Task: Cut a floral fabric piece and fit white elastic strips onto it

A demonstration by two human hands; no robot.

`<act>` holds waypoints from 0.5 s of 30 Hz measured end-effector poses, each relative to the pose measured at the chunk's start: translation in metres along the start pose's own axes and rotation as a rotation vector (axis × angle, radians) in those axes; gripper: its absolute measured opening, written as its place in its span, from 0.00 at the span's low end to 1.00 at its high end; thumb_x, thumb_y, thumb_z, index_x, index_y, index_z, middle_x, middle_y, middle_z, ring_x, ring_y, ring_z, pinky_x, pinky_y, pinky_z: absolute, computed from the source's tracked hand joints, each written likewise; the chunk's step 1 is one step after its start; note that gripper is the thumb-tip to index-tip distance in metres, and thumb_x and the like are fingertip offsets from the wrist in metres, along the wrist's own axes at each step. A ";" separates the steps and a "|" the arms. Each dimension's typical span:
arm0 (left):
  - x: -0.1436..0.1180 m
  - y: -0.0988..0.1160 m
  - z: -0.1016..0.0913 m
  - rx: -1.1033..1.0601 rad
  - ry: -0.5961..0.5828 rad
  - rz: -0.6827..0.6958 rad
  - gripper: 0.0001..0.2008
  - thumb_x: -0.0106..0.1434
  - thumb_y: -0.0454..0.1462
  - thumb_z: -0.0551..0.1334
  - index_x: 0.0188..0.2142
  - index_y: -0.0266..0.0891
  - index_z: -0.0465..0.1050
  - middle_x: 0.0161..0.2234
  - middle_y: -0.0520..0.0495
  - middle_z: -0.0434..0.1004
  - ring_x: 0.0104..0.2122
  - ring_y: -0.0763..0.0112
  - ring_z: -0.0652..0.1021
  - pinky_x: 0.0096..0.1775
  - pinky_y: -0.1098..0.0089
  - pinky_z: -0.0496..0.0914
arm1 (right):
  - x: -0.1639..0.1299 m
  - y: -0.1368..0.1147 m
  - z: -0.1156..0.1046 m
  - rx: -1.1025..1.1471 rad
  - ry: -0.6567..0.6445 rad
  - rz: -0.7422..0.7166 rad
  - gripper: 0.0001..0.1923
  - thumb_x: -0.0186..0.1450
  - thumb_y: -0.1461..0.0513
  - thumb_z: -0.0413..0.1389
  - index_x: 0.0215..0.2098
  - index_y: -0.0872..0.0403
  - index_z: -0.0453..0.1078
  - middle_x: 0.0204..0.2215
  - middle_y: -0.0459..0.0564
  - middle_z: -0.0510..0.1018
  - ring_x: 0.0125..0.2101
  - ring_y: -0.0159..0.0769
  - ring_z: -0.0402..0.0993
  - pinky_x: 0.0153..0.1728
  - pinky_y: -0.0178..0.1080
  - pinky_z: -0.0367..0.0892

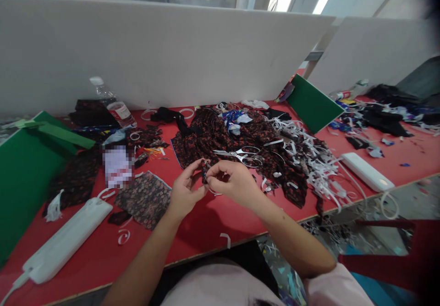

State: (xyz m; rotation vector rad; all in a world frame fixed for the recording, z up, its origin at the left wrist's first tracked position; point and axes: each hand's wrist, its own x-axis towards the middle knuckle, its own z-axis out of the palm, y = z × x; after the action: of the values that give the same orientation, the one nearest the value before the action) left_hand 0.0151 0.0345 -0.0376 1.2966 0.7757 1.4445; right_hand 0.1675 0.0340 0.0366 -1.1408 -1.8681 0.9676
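Above the red tabletop [202, 225], my left hand [184, 188] and my right hand [234, 180] meet, both pinching a small piece of dark floral fabric [205, 172]. My fingers cover most of it. Just beyond my hands lies a pair of metal scissors [237, 153], on a heap of dark red-and-black floral cloth [213, 134]. Left of my left wrist, a flat piece of floral cloth [146, 199] rests on the table. A blue-and-white printed scrap [235, 120] sits on top of the heap.
White strips [323, 173] pile up at the heap's right. Two white power strips [70, 237] [367, 172] lie left and right. Green panels [314, 104] stand at both sides, a white partition [165, 58] behind. A plastic bottle [117, 106] leans at back left. Scraps litter the floor.
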 end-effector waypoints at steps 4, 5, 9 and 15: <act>0.000 0.000 0.001 0.026 -0.007 0.025 0.29 0.49 0.30 0.67 0.52 0.42 0.66 0.52 0.43 0.70 0.52 0.63 0.70 0.53 0.62 0.65 | 0.000 -0.005 -0.003 -0.080 0.002 -0.032 0.06 0.56 0.67 0.53 0.26 0.56 0.72 0.23 0.44 0.73 0.23 0.26 0.65 0.26 0.29 0.58; 0.000 0.001 0.001 0.039 -0.007 0.023 0.29 0.49 0.30 0.66 0.52 0.42 0.66 0.52 0.42 0.69 0.52 0.62 0.70 0.53 0.61 0.65 | 0.000 -0.005 -0.003 -0.099 0.004 -0.039 0.06 0.56 0.67 0.53 0.25 0.56 0.72 0.22 0.44 0.73 0.24 0.26 0.65 0.26 0.29 0.58; -0.001 0.004 0.002 0.086 0.000 0.001 0.29 0.49 0.32 0.67 0.52 0.40 0.66 0.53 0.40 0.68 0.52 0.60 0.70 0.54 0.60 0.64 | 0.000 -0.005 -0.002 -0.192 0.036 -0.090 0.05 0.55 0.69 0.53 0.23 0.57 0.69 0.22 0.44 0.71 0.24 0.27 0.63 0.26 0.30 0.56; -0.001 0.005 0.003 0.054 -0.034 0.026 0.28 0.50 0.32 0.67 0.51 0.40 0.65 0.51 0.41 0.69 0.51 0.61 0.70 0.53 0.59 0.65 | 0.001 -0.002 0.000 -0.145 0.022 -0.098 0.06 0.55 0.70 0.52 0.22 0.57 0.66 0.21 0.42 0.68 0.23 0.26 0.61 0.25 0.29 0.55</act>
State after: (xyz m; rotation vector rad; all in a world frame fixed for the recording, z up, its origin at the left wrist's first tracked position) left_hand 0.0168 0.0313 -0.0323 1.3733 0.7829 1.4273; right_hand 0.1665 0.0341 0.0386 -1.1275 -1.9831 0.7730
